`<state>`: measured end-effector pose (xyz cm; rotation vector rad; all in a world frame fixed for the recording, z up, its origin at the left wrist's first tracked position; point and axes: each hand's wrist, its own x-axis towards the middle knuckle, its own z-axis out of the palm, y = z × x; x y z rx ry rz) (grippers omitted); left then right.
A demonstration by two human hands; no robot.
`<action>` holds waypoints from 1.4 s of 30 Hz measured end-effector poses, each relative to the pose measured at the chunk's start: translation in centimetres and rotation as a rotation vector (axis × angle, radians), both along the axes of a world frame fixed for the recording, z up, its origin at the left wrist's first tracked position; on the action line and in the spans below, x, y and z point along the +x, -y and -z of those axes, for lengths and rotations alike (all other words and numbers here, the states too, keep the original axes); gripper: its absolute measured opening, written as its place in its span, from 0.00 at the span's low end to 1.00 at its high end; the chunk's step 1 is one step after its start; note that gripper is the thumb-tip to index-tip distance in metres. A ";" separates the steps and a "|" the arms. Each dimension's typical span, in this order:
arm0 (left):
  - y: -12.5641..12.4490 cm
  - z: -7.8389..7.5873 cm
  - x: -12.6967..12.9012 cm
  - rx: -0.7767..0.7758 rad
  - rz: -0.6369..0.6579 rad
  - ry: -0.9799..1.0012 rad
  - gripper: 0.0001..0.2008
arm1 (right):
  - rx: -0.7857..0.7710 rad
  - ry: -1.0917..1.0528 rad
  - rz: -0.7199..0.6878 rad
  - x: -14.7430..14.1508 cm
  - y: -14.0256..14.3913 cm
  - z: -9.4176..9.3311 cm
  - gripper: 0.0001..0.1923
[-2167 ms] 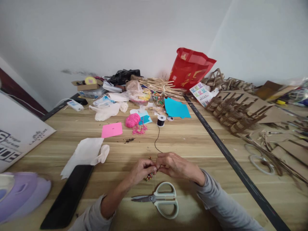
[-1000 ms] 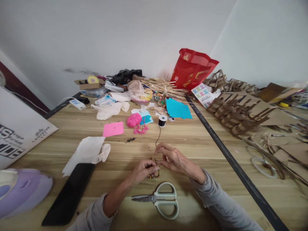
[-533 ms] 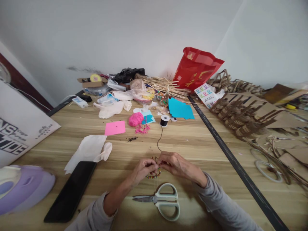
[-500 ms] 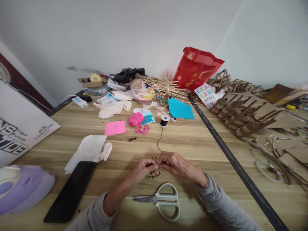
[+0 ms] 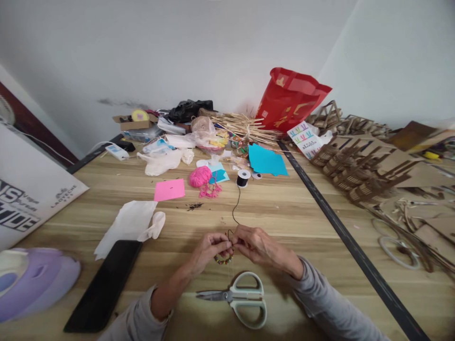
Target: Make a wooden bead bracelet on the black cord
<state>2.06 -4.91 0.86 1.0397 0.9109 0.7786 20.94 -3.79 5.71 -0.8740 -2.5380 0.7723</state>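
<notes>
Here I am pinching one beaded string (image 5: 223, 259) with my left hand (image 5: 208, 248) and right hand (image 5: 256, 244), one pair of scissors (image 5: 239, 299) lying nearby on the worktop (image 5: 291, 213).

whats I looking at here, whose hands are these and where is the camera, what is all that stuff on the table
There is no machine here: a person works with two bare hands, and the camera sits on their head, looking forward and down. That is why you see only forearms in grey sleeves coming in from the bottom edge.

The left hand and the right hand meet over a wooden table. Together they pinch a small loop of coloured beads strung on a thin black cord. The cord runs away from the hands to a black spool.

Just in front of the person lie scissors. To the left lie a black phone and a white tissue. Farther back are pink yarn, pink paper, blue paper and a red bag.
</notes>
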 end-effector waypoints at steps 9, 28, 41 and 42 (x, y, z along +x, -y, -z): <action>-0.2 0.1 -0.1 0.031 0.003 -0.012 0.20 | -0.059 -0.085 0.014 -0.2 0.9 1.0 0.04; 0.3 1.0 0.2 0.181 0.135 -0.204 0.11 | 0.002 -0.187 0.007 0.1 0.4 -0.2 0.06; 1.6 0.5 0.2 1.261 0.121 -0.634 0.10 | -0.533 -0.120 -0.094 0.9 -1.7 2.5 0.04; 1.6 0.6 0.1 1.312 0.095 -0.638 0.10 | -0.564 -0.123 -0.108 1.0 -1.8 2.5 0.03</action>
